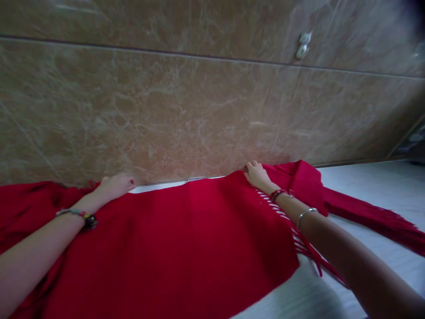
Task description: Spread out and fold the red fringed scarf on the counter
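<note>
Apparently spreading is in hand: the red cloth (186, 239) lies over the white surface (365, 184), reaching its back edge by the wall (172, 119). The left hand (117, 185) has curled fingers there; the right hand (259, 177) bends over the cloth near its fringe (280, 212) (whether either pinches, I cannot tell). Next, I judge, calls for even tension.

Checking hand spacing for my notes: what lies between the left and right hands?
In the head view, red cloth and a thin strip of white surface by the wall separate left hand and right hand.
</note>
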`<state>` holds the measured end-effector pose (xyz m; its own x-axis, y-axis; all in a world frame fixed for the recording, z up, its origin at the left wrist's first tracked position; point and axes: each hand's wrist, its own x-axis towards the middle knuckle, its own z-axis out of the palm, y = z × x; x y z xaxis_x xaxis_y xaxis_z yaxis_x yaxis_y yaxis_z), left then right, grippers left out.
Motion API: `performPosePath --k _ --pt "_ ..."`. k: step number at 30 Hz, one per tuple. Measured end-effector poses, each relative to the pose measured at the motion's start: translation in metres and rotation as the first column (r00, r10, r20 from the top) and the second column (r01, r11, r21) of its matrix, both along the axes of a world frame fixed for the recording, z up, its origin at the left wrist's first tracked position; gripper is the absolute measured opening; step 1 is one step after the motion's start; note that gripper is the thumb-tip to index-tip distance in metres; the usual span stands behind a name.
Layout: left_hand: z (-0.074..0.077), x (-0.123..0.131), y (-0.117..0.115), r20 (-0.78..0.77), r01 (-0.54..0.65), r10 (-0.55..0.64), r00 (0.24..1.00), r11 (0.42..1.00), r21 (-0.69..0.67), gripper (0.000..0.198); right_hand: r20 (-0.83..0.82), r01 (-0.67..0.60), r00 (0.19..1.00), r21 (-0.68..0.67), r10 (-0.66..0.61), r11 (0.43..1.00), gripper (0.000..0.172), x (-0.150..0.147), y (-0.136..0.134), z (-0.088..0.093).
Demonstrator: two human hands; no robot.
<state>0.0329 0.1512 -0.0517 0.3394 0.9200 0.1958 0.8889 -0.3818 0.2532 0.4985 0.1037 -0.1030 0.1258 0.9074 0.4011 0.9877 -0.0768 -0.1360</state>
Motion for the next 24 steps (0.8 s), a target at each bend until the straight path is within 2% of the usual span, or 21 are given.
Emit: performPosePath --k 2,3,6,9,11,13,16,19,22,24 --pt "-0.008 0.023 -0.014 -0.215 -0.035 0.079 0.973 0.979 0.202 0.034 -0.011 -0.11 0.994 0.069 0.111 0.992 0.033 -0.008 -0.017 -0.011" --pt "-0.013 0.036 -0.026 -0.252 -0.03 0.094 0.963 0.968 0.247 0.039 -0.018 -0.187 0.982 0.095 0.189 0.978 0.033 -0.011 -0.028 -0.016" --pt "-0.038 0.072 -0.073 -0.228 0.13 -0.094 0.969 0.98 0.151 0.061 -0.024 -0.362 0.931 0.085 0.365 0.928 0.037 -0.018 -0.068 -0.033" --pt "-0.065 0.086 -0.114 -0.232 0.166 -0.174 0.957 0.985 -0.053 0.069 -0.02 -0.387 0.922 -0.016 0.386 0.922 0.043 -0.016 -0.11 -0.047" --pt "-0.077 0.082 -0.126 -0.257 0.187 -0.208 0.944 0.977 -0.105 0.066 -0.035 -0.368 0.93 -0.077 0.367 0.926 0.045 -0.008 -0.131 -0.051" --pt "-0.082 0.069 -0.123 -0.272 0.213 -0.235 0.933 0.971 -0.106 0.061 -0.058 -0.36 0.933 -0.122 0.356 0.925 0.044 0.002 -0.146 -0.051" --pt "-0.083 0.045 -0.106 -0.269 0.249 -0.264 0.926 0.964 -0.089 0.058 -0.092 -0.389 0.921 -0.173 0.379 0.905 0.041 0.012 -0.16 -0.043" --pt "-0.076 0.035 -0.094 -0.307 0.262 -0.284 0.908 0.959 -0.112 0.055 -0.115 -0.419 0.907 -0.161 0.405 0.894 0.036 0.009 -0.165 -0.024" --pt "-0.058 0.052 -0.102 -0.46 0.152 -0.206 0.864 0.977 -0.152 0.052 -0.138 -0.45 0.891 -0.14 0.432 0.882 0.027 -0.002 -0.167 0.003" --pt "-0.044 0.08 -0.119 -0.539 0.098 -0.149 0.829 0.988 -0.122 0.048 -0.174 -0.477 0.878 -0.232 0.446 0.848 0.022 -0.011 -0.168 0.02"
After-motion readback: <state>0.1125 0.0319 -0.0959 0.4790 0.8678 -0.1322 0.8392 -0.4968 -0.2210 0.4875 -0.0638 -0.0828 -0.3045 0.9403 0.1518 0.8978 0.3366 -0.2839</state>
